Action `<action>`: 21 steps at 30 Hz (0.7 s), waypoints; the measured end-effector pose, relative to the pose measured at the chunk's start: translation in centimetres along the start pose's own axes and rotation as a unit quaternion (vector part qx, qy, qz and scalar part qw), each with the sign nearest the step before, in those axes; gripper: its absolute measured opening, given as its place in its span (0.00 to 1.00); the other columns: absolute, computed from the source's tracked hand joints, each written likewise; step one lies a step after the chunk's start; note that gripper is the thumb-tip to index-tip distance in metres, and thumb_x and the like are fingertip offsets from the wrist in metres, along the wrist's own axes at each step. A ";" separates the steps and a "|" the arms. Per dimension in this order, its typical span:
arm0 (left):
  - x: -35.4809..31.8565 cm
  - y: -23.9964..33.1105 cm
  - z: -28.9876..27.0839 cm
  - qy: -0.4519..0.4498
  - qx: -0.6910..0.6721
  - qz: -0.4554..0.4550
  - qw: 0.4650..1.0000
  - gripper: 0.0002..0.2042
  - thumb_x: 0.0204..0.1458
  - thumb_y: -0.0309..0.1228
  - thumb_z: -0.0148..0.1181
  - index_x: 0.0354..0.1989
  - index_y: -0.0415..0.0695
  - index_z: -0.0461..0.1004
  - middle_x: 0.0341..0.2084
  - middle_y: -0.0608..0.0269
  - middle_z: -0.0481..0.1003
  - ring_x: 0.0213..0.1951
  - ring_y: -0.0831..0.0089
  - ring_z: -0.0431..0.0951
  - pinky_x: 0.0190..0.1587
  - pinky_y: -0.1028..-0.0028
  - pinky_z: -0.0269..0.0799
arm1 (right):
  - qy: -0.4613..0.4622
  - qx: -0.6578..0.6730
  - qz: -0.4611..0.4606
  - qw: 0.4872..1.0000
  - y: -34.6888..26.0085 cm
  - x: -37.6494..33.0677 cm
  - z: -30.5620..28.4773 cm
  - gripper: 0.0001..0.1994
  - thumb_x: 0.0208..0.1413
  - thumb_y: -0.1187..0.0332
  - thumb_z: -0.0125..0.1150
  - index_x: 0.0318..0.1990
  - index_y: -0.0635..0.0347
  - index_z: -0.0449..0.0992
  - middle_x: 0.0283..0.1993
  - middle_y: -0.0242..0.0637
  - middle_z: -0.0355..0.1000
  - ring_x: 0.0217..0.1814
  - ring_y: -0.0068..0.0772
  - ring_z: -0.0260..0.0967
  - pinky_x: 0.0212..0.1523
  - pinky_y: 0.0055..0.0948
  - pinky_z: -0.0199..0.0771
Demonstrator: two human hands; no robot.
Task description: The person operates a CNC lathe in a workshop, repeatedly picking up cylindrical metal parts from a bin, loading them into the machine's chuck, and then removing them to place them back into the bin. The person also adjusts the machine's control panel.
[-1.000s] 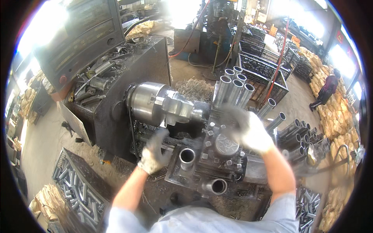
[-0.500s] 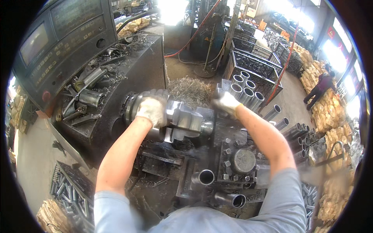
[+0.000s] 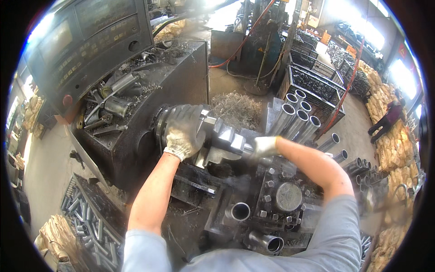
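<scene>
My left hand (image 3: 185, 129), in a white glove with a dark grey coated palm, lies over the top of the lathe chuck (image 3: 159, 132), fingers curved round it. Bright stepped metal jaws (image 3: 228, 137) stick out to the right of that hand. At their right side my right hand (image 3: 263, 147), gloved too, is at the end of a short metal piece (image 3: 248, 147) projecting from the jaws. Its fingers are hidden and blurred, so its grip cannot be made out. Below it stands the bolted tool post (image 3: 288, 196).
Upright steel tubes (image 3: 297, 120) stand behind my right hand, more along the right. Two loose tubes (image 3: 240, 211) lie in front. Metal shavings (image 3: 236, 109) are heaped behind the chuck. A control panel (image 3: 86, 50) rises at left; a bin of tubes (image 3: 93, 222) stands below it. Another person (image 3: 389, 119) is far right.
My right hand has moved from beside the standing tubes toward the chuck jaws, down to the projecting metal piece. My left hand stays on the chuck, which appears slightly turned. The view has shifted.
</scene>
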State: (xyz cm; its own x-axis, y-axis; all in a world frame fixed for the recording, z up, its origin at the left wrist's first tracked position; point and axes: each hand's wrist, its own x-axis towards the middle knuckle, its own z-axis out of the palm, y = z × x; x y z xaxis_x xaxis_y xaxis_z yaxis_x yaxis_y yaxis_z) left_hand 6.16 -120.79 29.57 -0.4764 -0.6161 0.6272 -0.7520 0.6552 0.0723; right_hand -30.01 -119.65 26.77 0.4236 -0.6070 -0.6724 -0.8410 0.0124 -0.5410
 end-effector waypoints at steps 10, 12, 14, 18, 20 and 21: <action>-0.2 0.8 -2.0 0.013 -0.055 -0.011 0.998 0.36 0.50 0.39 0.72 0.70 0.43 0.70 0.64 0.48 0.75 0.68 0.50 0.72 0.75 0.52 0.59 | 0.395 -0.428 0.188 0.791 -13.3 -16.8 6.1 0.25 0.41 0.57 0.77 0.46 0.63 0.83 0.41 0.53 0.84 0.41 0.55 0.85 0.43 0.48 0.85; -1.5 2.1 -3.5 0.021 -0.138 -0.028 0.990 0.37 0.50 0.38 0.73 0.70 0.43 0.70 0.65 0.46 0.74 0.69 0.49 0.72 0.74 0.53 0.61 | 0.484 -0.351 0.159 0.786 -17.6 -19.3 10.5 0.30 0.41 0.56 0.76 0.52 0.64 0.79 0.43 0.53 0.82 0.41 0.56 0.84 0.43 0.49 0.85; -6.9 5.5 -5.9 0.032 -0.395 -0.017 0.918 0.41 0.49 0.30 0.76 0.73 0.39 0.65 0.68 0.42 0.71 0.72 0.47 0.68 0.74 0.55 0.64 | 0.512 -0.250 0.107 0.814 -21.4 -20.1 16.1 0.32 0.43 0.55 0.76 0.55 0.63 0.76 0.44 0.53 0.81 0.42 0.58 0.84 0.44 0.50 0.85; -20.3 14.2 -7.4 -0.046 -0.856 -0.174 0.485 0.42 0.57 0.34 0.69 0.76 0.34 0.54 0.67 0.51 0.69 0.67 0.61 0.72 0.69 0.59 0.68 | 0.497 -0.073 -0.023 0.865 -24.1 -17.0 27.4 0.39 0.46 0.52 0.76 0.64 0.60 0.69 0.51 0.56 0.78 0.44 0.61 0.83 0.46 0.51 0.86; -24.8 14.5 -6.3 -0.101 -0.827 -0.372 0.409 0.35 0.59 0.36 0.71 0.71 0.35 0.63 0.57 0.51 0.77 0.55 0.61 0.81 0.59 0.59 0.79 | 0.474 -0.005 -0.001 0.881 -22.6 -13.6 32.3 0.46 0.46 0.48 0.77 0.70 0.60 0.64 0.60 0.60 0.75 0.46 0.62 0.83 0.50 0.51 0.85; -25.6 14.8 -5.2 -0.110 -0.802 -0.432 0.398 0.30 0.59 0.35 0.70 0.67 0.36 0.66 0.53 0.53 0.79 0.51 0.61 0.83 0.55 0.59 0.81 | 0.417 0.051 0.048 0.906 -20.7 -11.9 33.8 0.53 0.46 0.43 0.77 0.75 0.60 0.57 0.67 0.62 0.70 0.48 0.65 0.83 0.54 0.49 0.84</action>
State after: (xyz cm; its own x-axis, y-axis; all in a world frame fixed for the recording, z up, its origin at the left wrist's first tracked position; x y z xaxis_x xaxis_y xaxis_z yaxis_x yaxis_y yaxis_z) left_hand 9.57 -93.05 18.59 -0.5166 -0.8220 -0.2397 0.4942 -0.5148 0.7005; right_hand -6.32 -85.79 28.90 -0.0875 -0.9882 -0.1259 -0.8070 0.1444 -0.5727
